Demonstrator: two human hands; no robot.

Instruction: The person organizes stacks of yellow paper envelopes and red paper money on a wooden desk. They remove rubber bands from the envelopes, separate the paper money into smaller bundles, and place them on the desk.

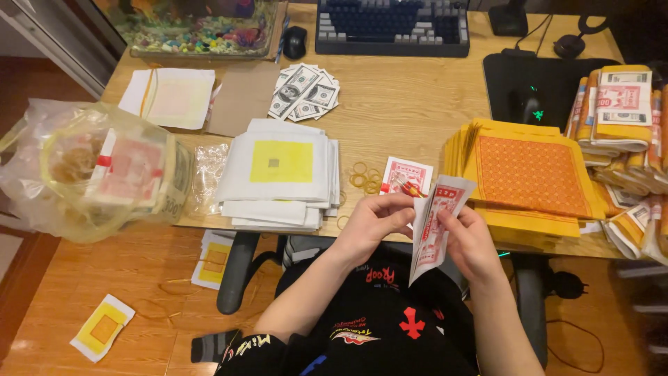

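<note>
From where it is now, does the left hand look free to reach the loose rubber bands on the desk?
Probably not right away: the left hand is pinching the red-and-white paper bundle together with the right hand. The rubber bands lie just beyond it on the desk, with nothing between.

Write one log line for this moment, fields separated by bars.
left hand: holds paper stack | right hand: holds red-and-white paper stack | rubber bands: on desk | orange sheets: right
</note>
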